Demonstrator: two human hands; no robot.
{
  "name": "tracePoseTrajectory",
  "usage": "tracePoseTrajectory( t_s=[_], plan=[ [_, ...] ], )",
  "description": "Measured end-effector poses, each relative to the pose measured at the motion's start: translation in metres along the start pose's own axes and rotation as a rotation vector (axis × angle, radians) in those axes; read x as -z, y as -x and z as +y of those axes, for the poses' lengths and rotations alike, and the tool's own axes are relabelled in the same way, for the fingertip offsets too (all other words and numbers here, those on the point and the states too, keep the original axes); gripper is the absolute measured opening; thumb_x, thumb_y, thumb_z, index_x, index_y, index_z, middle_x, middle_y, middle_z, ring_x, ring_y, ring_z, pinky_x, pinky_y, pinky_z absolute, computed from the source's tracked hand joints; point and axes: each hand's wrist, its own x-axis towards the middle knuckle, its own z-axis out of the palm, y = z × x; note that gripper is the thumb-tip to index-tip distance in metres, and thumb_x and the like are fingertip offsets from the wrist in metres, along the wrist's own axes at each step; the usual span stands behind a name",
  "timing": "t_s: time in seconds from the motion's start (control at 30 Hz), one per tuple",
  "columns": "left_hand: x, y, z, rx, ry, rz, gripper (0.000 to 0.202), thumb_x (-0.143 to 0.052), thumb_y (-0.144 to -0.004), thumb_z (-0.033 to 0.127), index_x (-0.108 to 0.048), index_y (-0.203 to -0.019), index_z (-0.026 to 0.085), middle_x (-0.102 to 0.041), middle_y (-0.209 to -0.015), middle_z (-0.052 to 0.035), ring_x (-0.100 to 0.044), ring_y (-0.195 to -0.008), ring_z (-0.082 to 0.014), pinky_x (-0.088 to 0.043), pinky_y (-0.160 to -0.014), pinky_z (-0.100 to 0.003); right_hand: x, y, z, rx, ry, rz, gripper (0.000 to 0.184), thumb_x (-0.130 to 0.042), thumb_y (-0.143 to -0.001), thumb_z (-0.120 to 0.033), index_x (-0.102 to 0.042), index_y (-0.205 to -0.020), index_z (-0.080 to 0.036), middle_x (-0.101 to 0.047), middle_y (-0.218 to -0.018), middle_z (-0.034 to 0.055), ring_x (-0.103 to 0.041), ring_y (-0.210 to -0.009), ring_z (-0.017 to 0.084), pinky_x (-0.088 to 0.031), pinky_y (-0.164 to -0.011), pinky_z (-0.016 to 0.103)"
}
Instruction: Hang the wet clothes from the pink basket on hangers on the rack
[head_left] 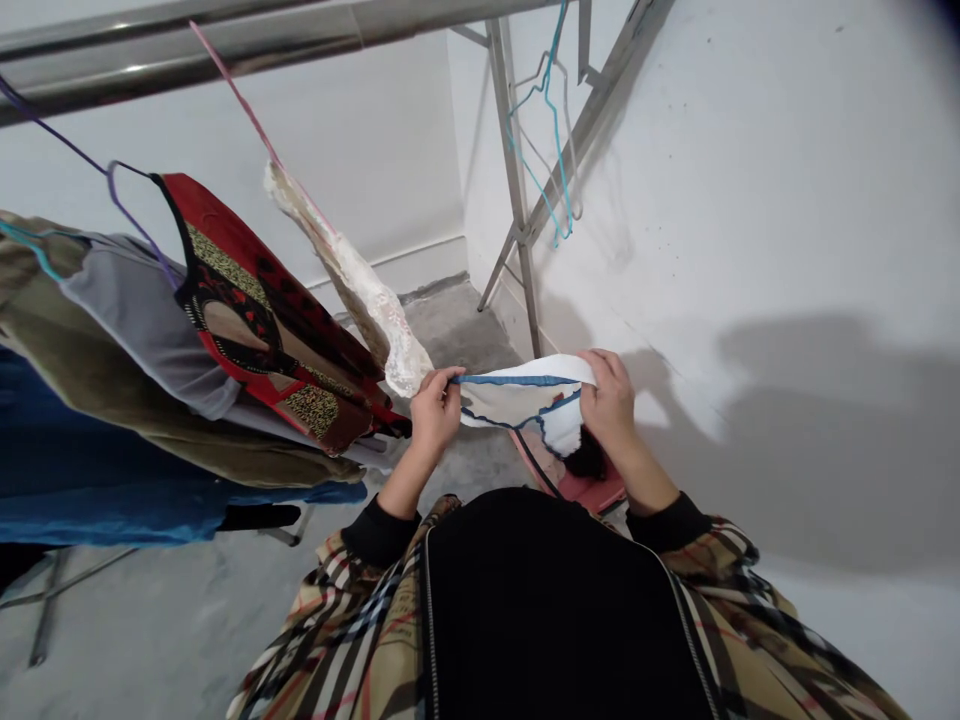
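A white pair of underpants (561, 430) with blue edging is stretched between my two hands, its waistband pulled taut. My left hand (437, 408) pinches one end of the band between thumb and fingers. The other end is gripped by my right hand (609, 400), with the fingers wrapped over the cloth. The lower part hangs down loosely. Just beyond my left hand hangs a white lace garment (375, 300) on a pink hanger (236, 92). Its lower end comes close to my left fingers; I cannot tell if they touch.
A metal rail (285, 45) crosses the top left. From it hang a red patterned garment (300, 350), a grey one (142, 310) and a blue one (97, 450). Blue wire hangers (551, 130) hang by the metal frame (517, 190). Below my hands is a pink object (596, 490). A white wall (825, 250) stands at right.
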Motion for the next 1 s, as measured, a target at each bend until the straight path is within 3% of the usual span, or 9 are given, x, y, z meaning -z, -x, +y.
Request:
tracePoseTrajectory(
  t_s=[0.13, 0.23, 0.33, 0.47, 0.53, 0.6, 0.77, 0.9, 1.0],
  plan=[
    [-0.002, -0.006, 0.001, 0.099, 0.123, 0.012, 0.026, -0.05, -0.091, 0.032, -0.069, -0.099, 0.017, -0.069, -0.093, -0.0062, -0.063, -0.089, -0.0181, -0.046, -0.085, -0.028, 0.001, -0.002, 0.008, -0.03, -0.025, 0.016, 0.053, -0.041, -0.071, -0.007, -0.065, -0.117, -0.016, -0.062, -0.111, 0.0128, -0.056, -0.108, 0.028, -0.044, -0.1, 0.044],
    [-0.001, -0.01, -0.001, 0.203, 0.195, 0.012, 0.028, -0.048, -0.092, 0.037, -0.068, -0.095, 0.017, -0.061, -0.069, -0.0003, -0.058, -0.069, -0.0143, -0.045, -0.07, -0.025, -0.001, -0.006, 0.008, -0.161, -0.252, 0.011, 0.051, -0.039, -0.069, -0.009, -0.066, -0.112, -0.017, -0.066, -0.097, 0.0087, -0.061, -0.093, 0.024, -0.049, -0.089, 0.039],
    [-0.002, -0.012, -0.003, 0.257, 0.316, -0.038, 0.029, -0.05, -0.091, 0.04, -0.067, -0.094, 0.017, -0.052, -0.061, 0.003, -0.051, -0.06, -0.0117, -0.041, -0.061, -0.023, -0.003, -0.009, 0.001, -0.329, -0.506, -0.029, 0.049, -0.039, -0.067, -0.013, -0.066, -0.107, -0.018, -0.065, -0.084, 0.0035, -0.059, -0.074, 0.019, -0.05, -0.073, 0.033],
    [-0.015, 0.001, -0.001, 0.267, 0.443, -0.327, 0.034, -0.064, -0.082, 0.046, -0.066, -0.096, 0.015, -0.059, -0.07, 0.0013, -0.052, -0.061, -0.0102, -0.042, -0.06, -0.022, -0.008, -0.008, -0.015, -0.369, -0.651, -0.063, 0.045, -0.04, -0.065, -0.015, -0.068, -0.1, -0.019, -0.064, -0.081, 0.001, -0.058, -0.073, 0.016, -0.047, -0.072, 0.03],
    [-0.03, 0.015, 0.002, 0.265, 0.425, -0.498, 0.038, -0.07, -0.078, 0.045, -0.066, -0.101, 0.016, -0.064, -0.08, -0.001, -0.057, -0.068, -0.0113, -0.046, -0.063, -0.023, -0.01, -0.007, -0.024, -0.375, -0.677, -0.084, 0.044, -0.041, -0.066, -0.015, -0.069, -0.099, -0.02, -0.064, -0.08, 0.0004, -0.058, -0.073, 0.016, -0.046, -0.071, 0.029],
    [-0.046, 0.032, 0.007, 0.275, 0.353, -0.588, 0.038, -0.07, -0.081, 0.043, -0.065, -0.107, 0.016, -0.067, -0.093, -0.0037, -0.062, -0.078, -0.0144, -0.051, -0.071, -0.027, -0.011, -0.006, -0.032, -0.411, -0.722, -0.109, 0.042, -0.042, -0.068, -0.016, -0.07, -0.1, -0.02, -0.064, -0.082, 0.0, -0.057, -0.071, 0.014, -0.045, -0.068, 0.027],
    [-0.074, 0.055, 0.017, 0.298, 0.275, -0.57, 0.036, -0.058, -0.093, 0.036, -0.057, -0.123, 0.016, -0.059, -0.124, -0.0101, -0.061, -0.105, -0.0227, -0.054, -0.088, -0.044, -0.008, -0.004, -0.046, -0.5, -0.892, -0.147, 0.034, -0.05, -0.073, -0.018, -0.07, -0.1, -0.023, -0.065, -0.086, -0.0013, -0.058, -0.071, 0.012, -0.045, -0.065, 0.024],
    [-0.076, 0.052, 0.016, 0.267, 0.252, -0.521, 0.034, -0.058, -0.092, 0.037, -0.06, -0.12, 0.018, -0.064, -0.117, -0.0076, -0.063, -0.099, -0.0211, -0.054, -0.086, -0.039, -0.004, 0.001, -0.048, -0.536, -0.988, -0.195, 0.032, -0.053, -0.072, -0.018, -0.071, -0.099, -0.024, -0.067, -0.087, -0.0005, -0.061, -0.076, 0.014, -0.047, -0.069, 0.025],
    [-0.077, 0.049, 0.013, 0.227, 0.197, -0.472, 0.035, -0.059, -0.088, 0.037, -0.06, -0.12, 0.023, -0.07, -0.105, -0.004, -0.065, -0.087, -0.0182, -0.053, -0.076, -0.031, -0.001, 0.004, -0.048, -0.571, -1.028, -0.21, 0.03, -0.057, -0.073, -0.021, -0.072, -0.098, -0.023, -0.068, -0.089, 0.001, -0.063, -0.079, 0.016, -0.049, -0.071, 0.027]
  ],
)
